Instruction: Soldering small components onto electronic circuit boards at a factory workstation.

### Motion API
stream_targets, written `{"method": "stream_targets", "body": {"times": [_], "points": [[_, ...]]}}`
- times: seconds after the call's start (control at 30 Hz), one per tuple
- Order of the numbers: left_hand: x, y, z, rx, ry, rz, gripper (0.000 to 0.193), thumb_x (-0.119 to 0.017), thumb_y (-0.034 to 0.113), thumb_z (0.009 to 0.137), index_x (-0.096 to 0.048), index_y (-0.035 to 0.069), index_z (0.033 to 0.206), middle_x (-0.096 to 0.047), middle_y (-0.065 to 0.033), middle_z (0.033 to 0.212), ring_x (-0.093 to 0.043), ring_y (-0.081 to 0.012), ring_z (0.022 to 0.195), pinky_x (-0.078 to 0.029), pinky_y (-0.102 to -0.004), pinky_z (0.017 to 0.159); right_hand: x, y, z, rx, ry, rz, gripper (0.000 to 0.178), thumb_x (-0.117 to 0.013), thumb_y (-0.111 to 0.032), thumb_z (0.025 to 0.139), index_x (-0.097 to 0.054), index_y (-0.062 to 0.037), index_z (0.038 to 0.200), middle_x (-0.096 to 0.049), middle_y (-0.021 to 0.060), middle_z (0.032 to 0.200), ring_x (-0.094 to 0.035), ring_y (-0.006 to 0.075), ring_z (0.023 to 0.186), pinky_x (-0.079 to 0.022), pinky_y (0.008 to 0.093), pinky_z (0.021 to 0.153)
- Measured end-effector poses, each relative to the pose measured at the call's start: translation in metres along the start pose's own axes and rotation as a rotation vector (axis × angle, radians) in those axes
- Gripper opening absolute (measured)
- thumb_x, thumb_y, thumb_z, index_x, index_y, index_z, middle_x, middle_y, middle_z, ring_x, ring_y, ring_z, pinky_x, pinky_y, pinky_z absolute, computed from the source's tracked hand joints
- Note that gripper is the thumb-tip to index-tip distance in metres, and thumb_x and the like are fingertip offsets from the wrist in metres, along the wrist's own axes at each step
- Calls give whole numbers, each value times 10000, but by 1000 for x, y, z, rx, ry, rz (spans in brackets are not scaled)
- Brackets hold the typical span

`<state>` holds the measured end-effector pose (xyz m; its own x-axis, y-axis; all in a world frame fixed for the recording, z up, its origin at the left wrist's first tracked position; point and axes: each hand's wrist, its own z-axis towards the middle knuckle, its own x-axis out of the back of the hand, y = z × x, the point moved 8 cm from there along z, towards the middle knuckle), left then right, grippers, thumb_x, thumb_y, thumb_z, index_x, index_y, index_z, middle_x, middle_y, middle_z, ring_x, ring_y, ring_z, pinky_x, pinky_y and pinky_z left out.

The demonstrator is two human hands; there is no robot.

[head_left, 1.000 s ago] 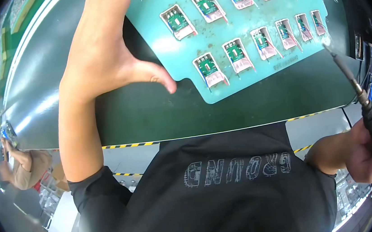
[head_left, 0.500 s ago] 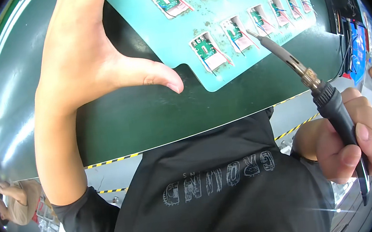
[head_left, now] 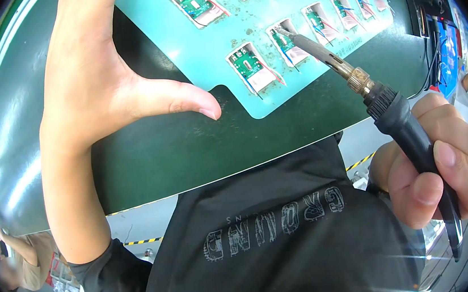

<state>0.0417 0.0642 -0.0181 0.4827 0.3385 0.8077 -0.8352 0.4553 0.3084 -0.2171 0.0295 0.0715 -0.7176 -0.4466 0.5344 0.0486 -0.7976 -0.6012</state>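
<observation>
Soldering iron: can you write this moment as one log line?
right hand: holds soldering iron, tip at circuit board | contact: unclear | left hand: thumb near green tray, other fingers unseen

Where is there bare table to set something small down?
Bare dark green tabletop lies between the teal board and the near edge, right of the left forearm; another glossy patch lies left of that forearm. The board is crowded with circuit boards, with the soldering iron over it.

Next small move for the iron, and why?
Probably ease the iron down slightly, only until contact: the right hand holds it with its tip over the near row's second board from the left, but whether it touches isn't clear.
</observation>
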Motion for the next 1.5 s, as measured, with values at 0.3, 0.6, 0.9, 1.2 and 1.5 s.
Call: {"method": "stream_targets", "body": {"times": [0.3,0.6,0.9,1.2,1.5], "points": [[-2,-10,-6,42,-73,23,1479,-1016,570,410,-315,-77,1541,-429,-258,1497,-434,-382,1396,-343,-458,1158,-1,1,-2,-16,-59,-18,325,-575,-228,1019,-540,35,1208,-566,220,820,-446,183,516,-317,344,453],[-2,-6,-3,44,-73,34,1500,-1011,588,395,-313,-77,1544,-421,-253,1509,-428,-374,1405,-338,-458,1164,6,-1,-6,-22,-51,-31,321,-563,-232,1025,-531,29,1209,-565,215,823,-435,177,518,-303,342,459],[-2,-6,-4,41,-66,-20,1535,-1006,602,380,-292,-80,1556,-405,-248,1528,-416,-366,1421,-325,-456,1176,9,-2,-7,-2,0,-30,312,-536,-218,1035,-525,31,1223,-556,234,787,-425,183,506,-289,338,440],[0,-11,-10,143,-102,-134,1555,-899,742,365,-302,-16,1584,-418,-204,1585,-386,-343,1478,-319,-486,1189,13,5,-12,41,118,-18,317,-594,-167,989,-554,75,1191,-566,219,743,-447,180,514,-330,330,433],[105,53,11,557,581,-168,455,-528,263,1060,-520,14,1441,-629,-218,1347,-645,-321,1185,-543,-416,947,51,35,-29,-46,265,-199,192,-643,-31,899,-626,90,1047,-651,216,818,-514,140,560,-428,277,533]]}}
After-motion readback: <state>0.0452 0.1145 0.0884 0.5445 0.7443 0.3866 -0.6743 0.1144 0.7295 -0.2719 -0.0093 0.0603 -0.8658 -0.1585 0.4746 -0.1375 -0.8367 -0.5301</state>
